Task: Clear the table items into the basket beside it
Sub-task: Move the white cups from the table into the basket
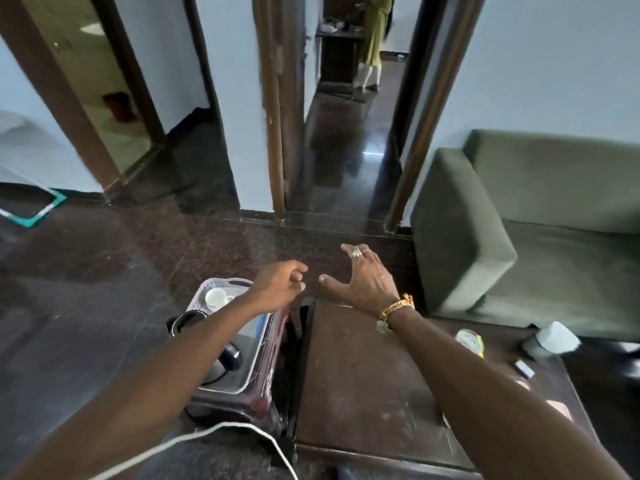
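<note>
Head view: left hand (281, 289) above far end of basket (221, 283); fingers loosely curled, nothing in them; right hand (365, 284) over far edge of table (363, 382); fingers spread, thumb out, empty; hands near, not touching. Basket on dark red stand (242, 400) just left of table; holds white cup (216, 299) and black kettle-like item (194, 323), part hidden by forearm. Table's right side: clear jar (469, 339), blurred grey-white object (550, 341), small box (524, 369); green sofa (536, 220) beyond.
</note>
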The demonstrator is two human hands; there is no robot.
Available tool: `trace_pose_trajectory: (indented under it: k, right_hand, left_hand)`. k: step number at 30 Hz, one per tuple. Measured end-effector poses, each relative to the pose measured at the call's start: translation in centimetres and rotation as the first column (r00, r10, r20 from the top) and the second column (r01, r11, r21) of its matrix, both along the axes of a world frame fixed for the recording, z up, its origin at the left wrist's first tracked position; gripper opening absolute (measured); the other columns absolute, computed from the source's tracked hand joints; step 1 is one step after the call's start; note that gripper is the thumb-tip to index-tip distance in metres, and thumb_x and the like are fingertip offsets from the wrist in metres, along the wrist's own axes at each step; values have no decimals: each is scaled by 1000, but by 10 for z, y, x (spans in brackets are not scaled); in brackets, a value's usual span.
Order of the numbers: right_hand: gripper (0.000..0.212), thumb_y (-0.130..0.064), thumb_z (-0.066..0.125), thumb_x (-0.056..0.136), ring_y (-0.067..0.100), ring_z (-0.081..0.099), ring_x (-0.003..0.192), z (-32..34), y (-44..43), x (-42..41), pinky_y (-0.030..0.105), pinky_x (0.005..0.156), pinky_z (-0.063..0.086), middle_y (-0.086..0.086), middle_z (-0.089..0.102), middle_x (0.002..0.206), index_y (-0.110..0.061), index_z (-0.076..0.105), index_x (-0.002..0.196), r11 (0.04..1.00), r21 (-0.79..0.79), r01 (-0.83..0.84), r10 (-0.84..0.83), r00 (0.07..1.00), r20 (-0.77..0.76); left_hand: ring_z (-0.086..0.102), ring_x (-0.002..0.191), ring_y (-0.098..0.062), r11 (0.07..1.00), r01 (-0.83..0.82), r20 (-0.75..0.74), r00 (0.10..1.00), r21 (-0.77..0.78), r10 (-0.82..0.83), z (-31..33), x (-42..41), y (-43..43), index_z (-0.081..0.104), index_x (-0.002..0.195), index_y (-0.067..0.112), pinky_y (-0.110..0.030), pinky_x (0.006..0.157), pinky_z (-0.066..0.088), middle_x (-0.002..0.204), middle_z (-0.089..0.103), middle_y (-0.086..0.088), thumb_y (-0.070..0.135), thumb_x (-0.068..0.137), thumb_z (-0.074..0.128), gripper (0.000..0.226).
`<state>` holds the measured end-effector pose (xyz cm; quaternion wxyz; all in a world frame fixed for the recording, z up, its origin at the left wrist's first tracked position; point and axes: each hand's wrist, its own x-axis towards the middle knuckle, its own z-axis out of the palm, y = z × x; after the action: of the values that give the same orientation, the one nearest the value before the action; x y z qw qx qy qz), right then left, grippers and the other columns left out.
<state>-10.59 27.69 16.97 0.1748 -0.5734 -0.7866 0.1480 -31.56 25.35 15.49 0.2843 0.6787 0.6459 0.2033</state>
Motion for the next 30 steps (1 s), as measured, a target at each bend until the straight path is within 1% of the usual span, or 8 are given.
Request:
trace_pose_trajectory:
  k: [6,10,14,18,21,23,27,30]
  right_hand:
    - [92,-76,57,76,25,48,131,22,-43,90,39,106,44,4,49,141,-18,41,146,985,48,163,-163,987,4]
    - [90,-72,62,76,28,50,127,39,-63,157,39,105,43,7,51,137,-15,44,143,957,102,272,-271,962,-18]
    - [89,-68,67,77,30,48,131,36,-88,227,39,106,42,11,50,140,-13,44,144,922,85,378,-375,926,-43]
    - [89,-68,66,77,32,49,129,15,-114,296,42,105,43,11,51,138,-13,45,143,898,28,439,-438,898,-37]
    - [88,-67,68,77,32,52,126,-3,-135,343,40,104,43,13,53,134,-11,47,142,876,5,482,-482,876,-19]
    - [87,-68,68,76,32,53,124,-12,-146,371,41,103,44,12,54,132,-13,47,141,863,-6,506,-506,862,-22]
    - [92,-70,67,75,32,50,129,-16,-161,421,41,107,43,12,52,137,-12,46,142,832,-23,554,-555,831,-47]
    - [92,-70,68,75,32,52,127,-16,-170,453,40,107,42,12,54,134,-11,46,142,813,-21,581,-581,812,-55]
  left_hand:
    - [66,92,-9,986,162,-22,987,39,-161,27,88,-5,62,124,22,-26,86,53,111,68,4,23,90,67,35]
    - [67,93,-11,958,277,-25,961,73,-276,44,161,-7,62,125,21,-29,87,54,112,69,3,23,90,67,36]
    - [69,91,-14,932,358,-11,934,58,-358,39,236,-17,63,125,18,-30,86,54,109,69,2,21,90,67,36]
    - [69,90,-15,910,414,11,910,6,-414,15,305,-35,63,124,16,-29,86,54,108,69,1,20,89,67,35]
    - [69,90,-16,891,453,4,891,-35,-454,-2,353,-49,63,124,16,-31,87,54,106,70,1,20,88,67,36]
    - [68,89,-16,884,466,6,885,-39,-466,-10,382,-53,63,123,16,-30,86,53,105,70,1,20,88,69,36]
    - [66,90,-15,878,477,-1,879,-44,-477,-14,434,-60,64,123,18,-30,88,53,100,68,6,20,88,68,36]
    - [68,90,-18,872,489,-1,872,-36,-489,-13,465,-63,64,123,16,-32,89,53,103,70,1,18,87,68,35]
